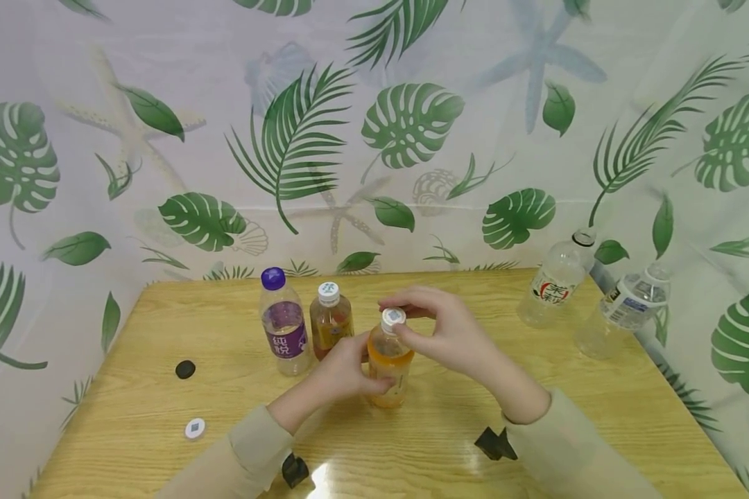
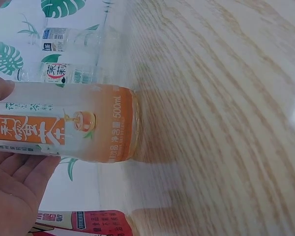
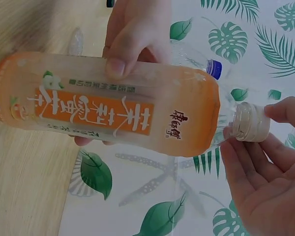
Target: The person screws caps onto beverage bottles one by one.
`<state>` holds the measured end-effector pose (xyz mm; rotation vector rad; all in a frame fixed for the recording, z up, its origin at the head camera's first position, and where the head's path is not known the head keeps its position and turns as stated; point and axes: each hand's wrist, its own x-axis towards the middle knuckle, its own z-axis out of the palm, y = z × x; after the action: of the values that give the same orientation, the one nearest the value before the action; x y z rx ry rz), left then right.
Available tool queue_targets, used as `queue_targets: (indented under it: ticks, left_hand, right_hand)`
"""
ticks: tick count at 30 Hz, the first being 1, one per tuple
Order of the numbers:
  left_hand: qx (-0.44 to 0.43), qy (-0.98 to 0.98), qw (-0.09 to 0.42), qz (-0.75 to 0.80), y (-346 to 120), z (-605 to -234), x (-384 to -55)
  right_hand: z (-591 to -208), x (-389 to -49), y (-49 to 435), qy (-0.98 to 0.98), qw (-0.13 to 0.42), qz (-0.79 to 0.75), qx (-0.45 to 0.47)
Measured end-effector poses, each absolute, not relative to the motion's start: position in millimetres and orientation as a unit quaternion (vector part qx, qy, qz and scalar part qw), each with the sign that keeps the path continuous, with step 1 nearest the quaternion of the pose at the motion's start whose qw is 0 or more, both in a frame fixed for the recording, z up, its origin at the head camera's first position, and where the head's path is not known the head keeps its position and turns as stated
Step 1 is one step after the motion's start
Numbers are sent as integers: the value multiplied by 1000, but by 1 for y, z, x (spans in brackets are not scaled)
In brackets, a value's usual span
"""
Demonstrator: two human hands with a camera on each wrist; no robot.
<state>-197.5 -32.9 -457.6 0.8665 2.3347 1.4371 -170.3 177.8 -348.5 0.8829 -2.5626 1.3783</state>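
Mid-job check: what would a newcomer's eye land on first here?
Probably the orange-labelled bottle mid-table: the left hand grips it and the right hand pinches its white cap. Next, the leaf-print backdrop behind, then two clear bottles at the table's right side.

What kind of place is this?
Probably a staged recording spot rather than an everyday room: a wood-grain table with a leaf-print backdrop on three sides, and several drink bottles on the tabletop.
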Motion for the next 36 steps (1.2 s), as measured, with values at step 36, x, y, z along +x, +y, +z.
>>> queue_targets:
  ticks: [36]
  left_hand:
    - [292, 798, 138, 508, -34, -457, -196]
  right_hand:
    - [-366, -181, 186, -779, -10, 555, 290]
